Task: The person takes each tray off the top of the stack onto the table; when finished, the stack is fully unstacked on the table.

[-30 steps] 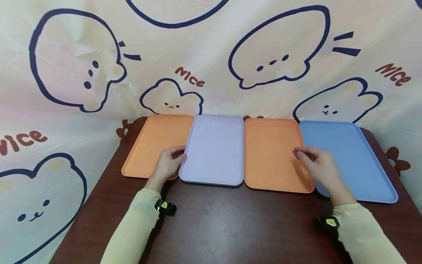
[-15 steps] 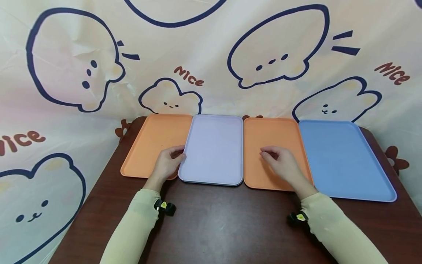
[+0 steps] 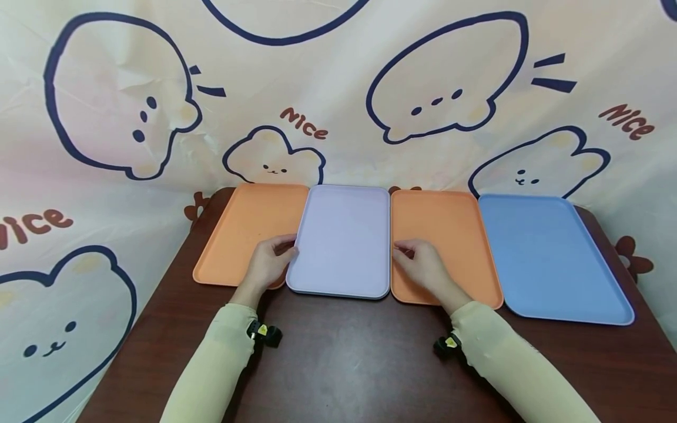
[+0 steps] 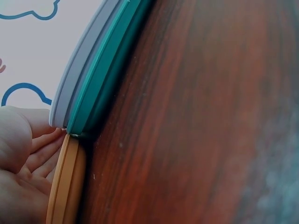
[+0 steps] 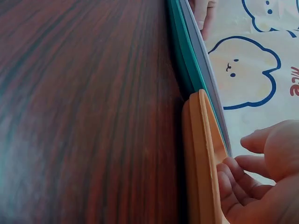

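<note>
A lavender tray [image 3: 344, 241] lies on top of a green tray [image 4: 100, 79], whose rim shows in both wrist views. To its left is an orange tray [image 3: 248, 220]; a second orange tray [image 3: 446, 220] sits to its right. My left hand [image 3: 266, 262] is over the left orange tray, thumb and fingertips touching the lavender tray's left edge without wrapping round it. Over the right orange tray is my right hand [image 3: 425, 267], its loosely bent fingers close to the lavender tray's right edge. Whether they touch that edge, I cannot tell.
A blue tray [image 3: 555, 258] lies at the far right of the row. All the trays are on a dark brown wooden table [image 3: 338, 358]. Behind them hangs a cloth [image 3: 349, 76] printed with cartoon bears, close to the table's back edge.
My right hand has moved left, from the border of the blue and right orange trays to beside the lavender tray. The left hand has stayed at the lavender tray's left edge.
</note>
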`<state>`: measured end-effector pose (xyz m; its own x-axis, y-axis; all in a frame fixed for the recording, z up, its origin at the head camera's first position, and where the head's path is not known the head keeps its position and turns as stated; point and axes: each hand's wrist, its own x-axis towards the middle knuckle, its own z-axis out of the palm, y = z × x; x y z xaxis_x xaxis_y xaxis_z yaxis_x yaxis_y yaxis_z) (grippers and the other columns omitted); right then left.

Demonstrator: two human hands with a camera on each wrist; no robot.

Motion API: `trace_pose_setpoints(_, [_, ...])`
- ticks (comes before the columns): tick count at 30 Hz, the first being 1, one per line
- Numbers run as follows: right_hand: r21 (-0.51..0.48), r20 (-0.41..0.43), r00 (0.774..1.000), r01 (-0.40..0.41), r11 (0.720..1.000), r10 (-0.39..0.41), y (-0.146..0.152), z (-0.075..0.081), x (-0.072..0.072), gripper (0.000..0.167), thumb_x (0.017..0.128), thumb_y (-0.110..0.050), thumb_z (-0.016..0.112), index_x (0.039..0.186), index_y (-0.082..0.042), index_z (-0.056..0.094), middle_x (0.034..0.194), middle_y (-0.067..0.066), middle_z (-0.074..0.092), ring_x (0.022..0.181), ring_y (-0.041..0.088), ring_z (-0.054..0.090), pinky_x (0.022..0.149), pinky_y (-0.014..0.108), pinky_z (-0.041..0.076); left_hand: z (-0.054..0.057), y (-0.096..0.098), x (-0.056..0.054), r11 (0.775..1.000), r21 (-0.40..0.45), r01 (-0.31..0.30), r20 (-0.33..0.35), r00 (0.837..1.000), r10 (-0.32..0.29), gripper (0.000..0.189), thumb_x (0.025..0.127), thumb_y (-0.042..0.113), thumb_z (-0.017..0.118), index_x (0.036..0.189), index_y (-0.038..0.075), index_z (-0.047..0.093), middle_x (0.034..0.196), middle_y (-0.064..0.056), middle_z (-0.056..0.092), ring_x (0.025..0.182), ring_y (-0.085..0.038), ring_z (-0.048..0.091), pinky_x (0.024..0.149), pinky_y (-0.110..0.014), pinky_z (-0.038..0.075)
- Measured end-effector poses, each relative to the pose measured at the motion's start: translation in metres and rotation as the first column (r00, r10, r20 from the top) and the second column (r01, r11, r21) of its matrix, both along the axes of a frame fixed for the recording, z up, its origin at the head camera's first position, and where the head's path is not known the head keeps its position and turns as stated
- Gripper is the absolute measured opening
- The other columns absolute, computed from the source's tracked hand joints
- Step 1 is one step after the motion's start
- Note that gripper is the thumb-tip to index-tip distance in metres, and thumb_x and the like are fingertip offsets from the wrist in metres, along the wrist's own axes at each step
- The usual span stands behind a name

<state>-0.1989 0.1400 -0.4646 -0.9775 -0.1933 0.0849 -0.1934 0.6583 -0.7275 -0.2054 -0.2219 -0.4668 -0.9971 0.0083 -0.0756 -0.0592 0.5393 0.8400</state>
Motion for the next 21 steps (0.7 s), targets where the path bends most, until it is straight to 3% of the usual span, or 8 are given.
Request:
trace_pose_setpoints(6, [0.008,0.024,1.000,0.018,1.000,-0.018,-0.009,-0.002,0.001,0.039,0.101,-0.015,0.072,0.135,0.005,0.073,0.110,0.021,0.073,0.098,0.032,0.066,0.085,0.038,0.054,0.000,0.000,0.000,1.000,0.004,-0.004,0.008,1.000,0.004,0.042,0.107,0.012,0.066,0.147,0.003,0.066,0.151,-0.020,0.064,0.145,-0.037,0.058,0.119,-0.054,0.050])
trace_pose_setpoints(11, [-0.052,0.041,0.995,0.098,0.994,-0.096,-0.017,-0.003,0.002,0.036,0.098,-0.012,0.074,0.129,0.006,0.076,0.105,0.018,0.070,0.098,0.032,0.066,0.085,0.034,0.051,0.001,0.002,0.000,1.000,0.009,-0.006,0.013,1.000,0.006,0.042,0.106,0.013,0.067,0.147,0.004,0.066,0.152,-0.019,0.065,0.145,-0.036,0.058,0.119,-0.054,0.050])
trace_pose_setpoints(21, [-0.217,0.152,0.961,0.260,0.941,-0.230,-0.030,-0.004,0.002,0.031,0.094,-0.003,0.073,0.123,0.005,0.079,0.107,0.020,0.075,0.100,0.029,0.070,0.074,0.014,0.049,0.001,0.001,0.001,1.000,0.011,-0.006,0.016,1.000,0.006,0.042,0.107,0.012,0.066,0.148,0.005,0.066,0.152,-0.019,0.064,0.146,-0.037,0.056,0.119,-0.055,0.050])
